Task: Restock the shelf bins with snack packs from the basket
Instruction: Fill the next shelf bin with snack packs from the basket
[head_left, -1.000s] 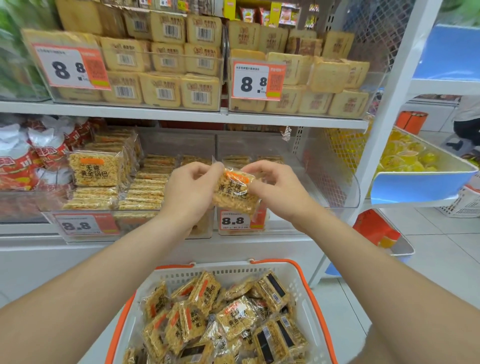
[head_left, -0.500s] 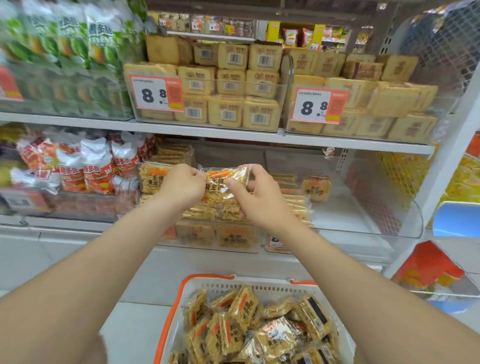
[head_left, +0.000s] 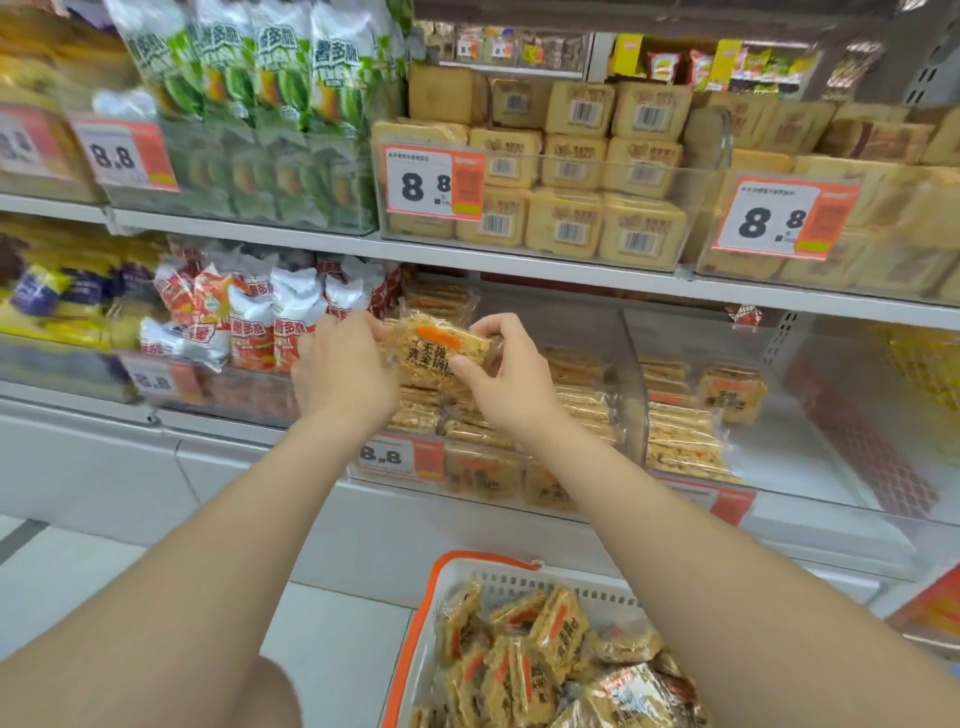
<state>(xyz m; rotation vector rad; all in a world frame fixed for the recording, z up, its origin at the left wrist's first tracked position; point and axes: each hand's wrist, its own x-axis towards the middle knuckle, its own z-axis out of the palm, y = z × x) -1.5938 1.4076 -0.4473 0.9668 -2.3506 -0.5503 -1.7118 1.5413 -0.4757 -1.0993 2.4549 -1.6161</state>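
Both hands hold one clear snack pack (head_left: 434, 353) of golden rice crackers with an orange label. My left hand (head_left: 340, 374) pinches its left edge and my right hand (head_left: 506, 382) grips its right side. The pack hovers above a clear shelf bin (head_left: 631, 364) on the lower shelf, over stacks of the same packs (head_left: 467, 421). Below, a white basket with an orange rim (head_left: 415, 639) holds several more snack packs (head_left: 540, 654).
A second clear bin (head_left: 810, 441) to the right holds fewer of these packs and has open space. Red-and-white bags (head_left: 249, 322) fill the bin on the left. The upper shelf carries boxed cakes (head_left: 571, 176) and green bags (head_left: 260, 67), with 8.8 price tags.
The view has swung left and both hands carried the pack up and leftward, over the fuller bin. The grip on the pack stays the same.
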